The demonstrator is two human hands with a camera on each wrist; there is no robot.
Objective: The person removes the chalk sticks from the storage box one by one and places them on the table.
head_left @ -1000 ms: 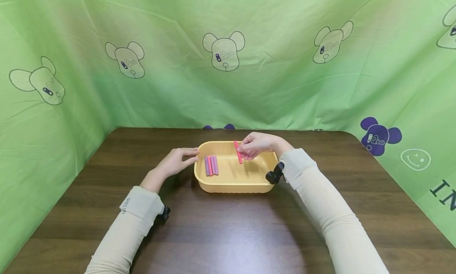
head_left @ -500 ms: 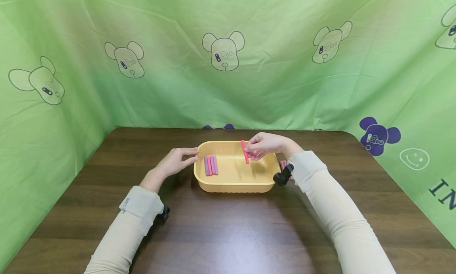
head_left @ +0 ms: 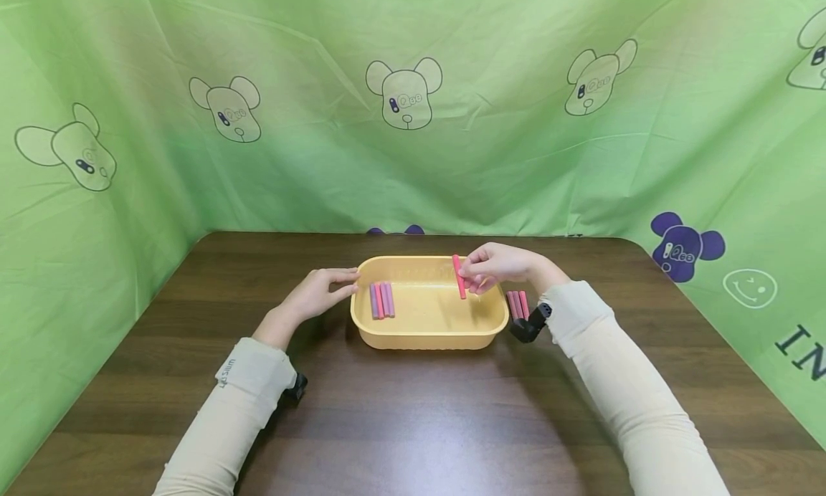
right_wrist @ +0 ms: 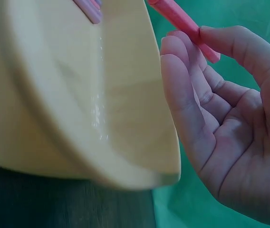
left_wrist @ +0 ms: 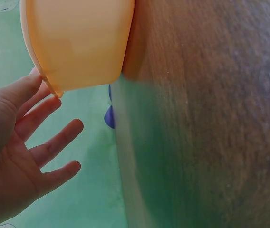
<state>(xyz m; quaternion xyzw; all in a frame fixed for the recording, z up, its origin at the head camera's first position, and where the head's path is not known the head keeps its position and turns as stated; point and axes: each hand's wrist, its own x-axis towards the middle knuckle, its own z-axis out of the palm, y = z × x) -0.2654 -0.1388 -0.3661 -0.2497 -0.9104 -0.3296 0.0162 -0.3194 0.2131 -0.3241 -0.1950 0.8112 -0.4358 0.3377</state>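
A yellow plastic tub [head_left: 426,341] stands on the table. My left hand [head_left: 317,293] touches its left rim with fingers fairly straight; in the left wrist view the thumb [left_wrist: 28,90] and fingertips meet the rim's corner. My right hand [head_left: 493,266] pinches a slim pinkish-red stick [head_left: 459,277] between thumb and fingertips, above the tub's right half. In the right wrist view the stick [right_wrist: 185,26] slants, one end cut off by the frame. Several purple and pink sticks [head_left: 382,300] lie side by side inside the tub at the left.
More pink and mauve sticks [head_left: 518,304] lie on the table just right of the tub, partly behind the black wrist camera [head_left: 531,324]. The brown wooden table [head_left: 400,417] extends in front. A green printed cloth [head_left: 310,173] hangs behind and at both sides.
My right hand has moved to the right over the tub with the stick still pinched. The sticks right of the tub have come into sight. The left hand has stayed put.
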